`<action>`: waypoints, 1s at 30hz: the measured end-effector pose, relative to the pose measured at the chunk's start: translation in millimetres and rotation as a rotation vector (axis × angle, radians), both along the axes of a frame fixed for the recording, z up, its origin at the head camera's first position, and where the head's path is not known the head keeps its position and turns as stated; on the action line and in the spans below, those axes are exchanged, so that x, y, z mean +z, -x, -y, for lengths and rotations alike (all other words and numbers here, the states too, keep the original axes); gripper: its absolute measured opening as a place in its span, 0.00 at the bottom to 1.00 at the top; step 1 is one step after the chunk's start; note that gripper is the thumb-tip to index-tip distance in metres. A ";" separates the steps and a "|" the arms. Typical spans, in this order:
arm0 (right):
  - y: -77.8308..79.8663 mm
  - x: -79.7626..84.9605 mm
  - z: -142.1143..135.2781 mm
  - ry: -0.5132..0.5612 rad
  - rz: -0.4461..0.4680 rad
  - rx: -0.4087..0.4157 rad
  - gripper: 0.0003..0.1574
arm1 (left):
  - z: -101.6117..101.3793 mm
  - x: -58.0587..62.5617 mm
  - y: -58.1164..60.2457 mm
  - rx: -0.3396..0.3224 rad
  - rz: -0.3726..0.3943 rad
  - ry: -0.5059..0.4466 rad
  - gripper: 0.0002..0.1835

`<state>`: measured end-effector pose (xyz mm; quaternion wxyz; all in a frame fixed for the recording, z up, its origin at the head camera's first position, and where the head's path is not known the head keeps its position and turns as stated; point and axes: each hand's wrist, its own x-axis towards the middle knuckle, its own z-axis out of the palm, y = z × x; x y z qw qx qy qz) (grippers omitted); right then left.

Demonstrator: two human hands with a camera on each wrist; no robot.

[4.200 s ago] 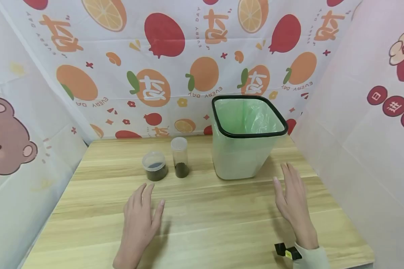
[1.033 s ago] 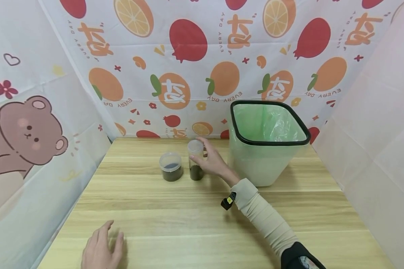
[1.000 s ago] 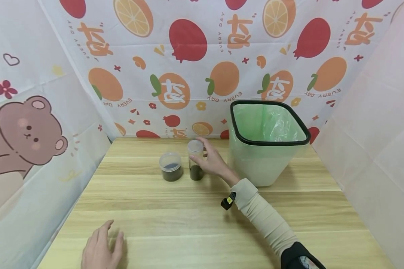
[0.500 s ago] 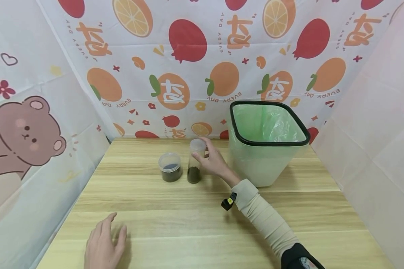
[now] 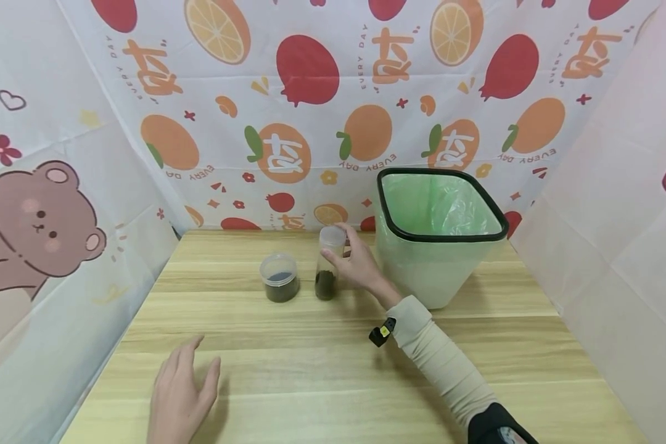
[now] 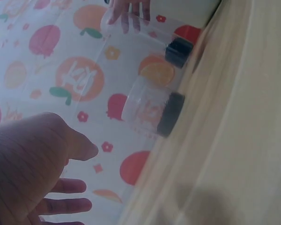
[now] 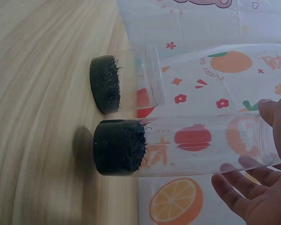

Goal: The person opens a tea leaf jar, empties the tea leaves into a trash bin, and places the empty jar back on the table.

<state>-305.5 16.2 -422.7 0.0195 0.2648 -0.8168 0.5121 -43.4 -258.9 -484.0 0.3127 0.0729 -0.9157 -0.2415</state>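
My right hand (image 5: 361,262) grips a tall clear cylindrical jar (image 7: 192,145) near its capped top, thumb on one side and fingers on the other. Dark, shredded dry bits (image 7: 122,147) fill the bottom of this jar. Its base seems slightly above the table, with a shadow beside it in the right wrist view. Just left of it, a short, wide clear jar (image 5: 279,277) stands upright, with similar dark bits (image 7: 105,84) inside. My left hand (image 5: 183,388) hovers over the front left of the table, fingers loosely extended, holding nothing.
A pale green bin (image 5: 427,265) with a black rim and a plastic liner (image 5: 457,206) stands at the back right, close to my right hand. Printed sheets (image 5: 311,142) enclose the wooden table (image 5: 311,357) at the back and sides.
The right hand has reached to the tall jar, gripped it and shifted it slightly right. The left hand drew back earlier, then moved a little forward and right. The short jar stays put.
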 end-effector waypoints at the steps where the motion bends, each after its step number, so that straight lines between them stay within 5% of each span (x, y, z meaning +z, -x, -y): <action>1: 0.1 0.7 -0.8 0.003 -0.003 -0.003 0.41 | -1.4 1.7 2.3 -0.010 -0.006 0.003 0.30; 17: -13.9 18.2 -11.4 0.070 -0.036 0.001 0.40 | -28.6 18.5 35.2 -0.149 -0.009 0.012 0.34; 30: -39.6 40.7 -19.7 0.130 -0.039 0.009 0.38 | -51.3 31.9 60.4 -0.267 -0.063 0.061 0.37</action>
